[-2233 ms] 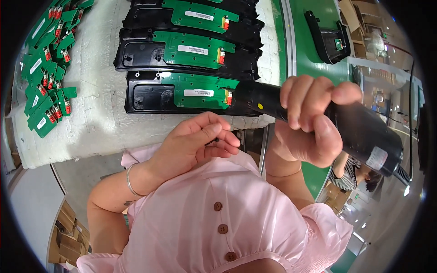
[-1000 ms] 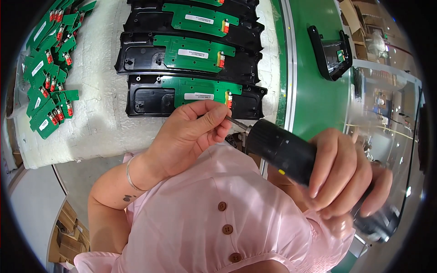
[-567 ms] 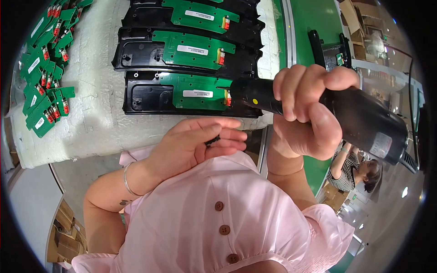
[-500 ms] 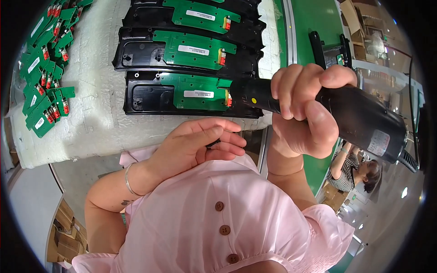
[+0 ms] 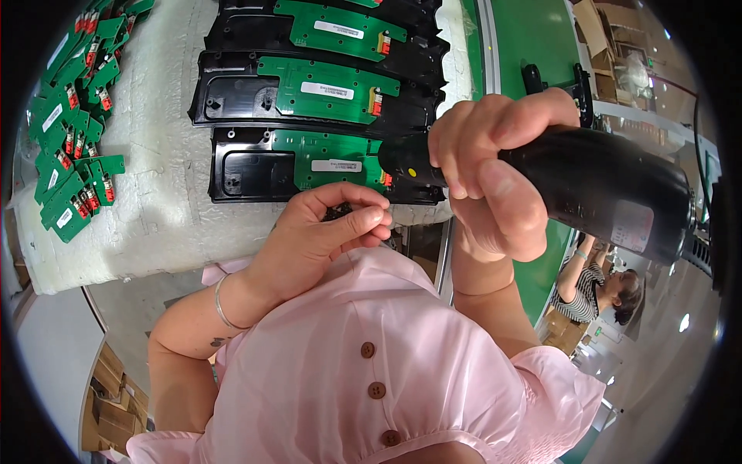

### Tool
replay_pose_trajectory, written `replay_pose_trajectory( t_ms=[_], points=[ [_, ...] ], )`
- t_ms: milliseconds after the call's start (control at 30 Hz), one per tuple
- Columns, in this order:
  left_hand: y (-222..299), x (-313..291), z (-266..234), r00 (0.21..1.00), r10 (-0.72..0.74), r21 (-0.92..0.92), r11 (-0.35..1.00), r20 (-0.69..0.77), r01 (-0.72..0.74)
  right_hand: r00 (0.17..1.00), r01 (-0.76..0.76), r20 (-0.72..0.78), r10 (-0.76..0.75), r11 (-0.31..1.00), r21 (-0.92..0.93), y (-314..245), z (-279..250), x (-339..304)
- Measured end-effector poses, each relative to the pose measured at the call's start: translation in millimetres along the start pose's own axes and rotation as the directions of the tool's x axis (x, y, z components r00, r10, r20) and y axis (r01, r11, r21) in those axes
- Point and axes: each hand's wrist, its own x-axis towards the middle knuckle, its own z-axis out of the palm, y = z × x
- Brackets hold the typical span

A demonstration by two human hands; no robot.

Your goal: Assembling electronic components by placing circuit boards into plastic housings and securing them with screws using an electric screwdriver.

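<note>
My right hand (image 5: pixel 498 182) grips a black electric screwdriver (image 5: pixel 607 182). Its nose, with a yellow dot, reaches left over the right end of the nearest green circuit board (image 5: pixel 321 145), beside a red and yellow connector; the tip is hidden. That board lies in a black plastic housing (image 5: pixel 251 172). Just in front of the housing, my left hand (image 5: pixel 313 236) is curled around a small heap of black screws (image 5: pixel 338 210), its thumb and fingertips drawn together. Whether a screw is pinched there is too small to tell.
Several more black housings (image 5: pixel 232 89) with boards form a column beyond. Loose circuit boards (image 5: pixel 58 158) are piled left on the white foam-covered table (image 5: pixel 166 170). To the right run a metal rail and a green surface (image 5: pixel 533 27) with black parts. Another person (image 5: pixel 591 282) sits farther right.
My left hand has moved slightly up and left, its fingers and thumb closing together. My right hand and the screwdriver have shifted left over the nearest board.
</note>
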Motion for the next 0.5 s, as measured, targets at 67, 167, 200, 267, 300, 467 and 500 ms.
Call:
replay_pose_trajectory(
  t_ms=[67, 167, 200, 267, 300, 467, 500],
  points=[
    [1.0, -1.1, 2.6, 1.000, -0.005, -0.012, 1.000, -0.016, 0.005, 0.999, -0.017, 0.036, 0.017, 1.000, -0.002, -0.7, -1.6, -0.5],
    [0.6, -2.3, 0.8, 1.000, -0.003, -0.048, 0.999, -0.017, 0.002, 0.999, -0.031, 0.029, 0.030, 0.999, 0.017, -2.1, -1.7, -0.9],
    [0.9, -2.0, -1.9, 1.000, 0.004, -0.074, 0.997, -0.004, -0.005, 0.999, -0.037, 0.026, 0.036, 0.999, 0.030, -2.0, -1.7, -0.1],
    [-2.5, 0.3, -8.7, 1.000, 0.007, -0.120, 0.993, 0.029, -0.003, 0.988, 0.104, 0.097, -0.119, 0.984, 0.143, -5.1, -8.9, 1.2],
    [-3.7, 1.6, -7.9, 0.998, -0.009, -0.174, 0.985, 0.066, 0.020, 0.948, 0.166, 0.237, -0.212, 0.965, 0.202, -13.6, -21.2, 4.4],
    [1.1, 3.8, 6.5, 1.000, -0.019, -0.176, 0.984, -0.002, 0.018, 0.942, 0.247, 0.141, -0.304, 0.914, 0.322, -54.2, -30.2, -11.5],
    [0.9, 5.6, 7.2, 1.000, -0.005, -0.193, 0.981, -0.012, 0.002, 0.948, 0.232, 0.139, -0.287, 0.920, 0.317, -55.9, -29.2, -14.5]
  ],
)
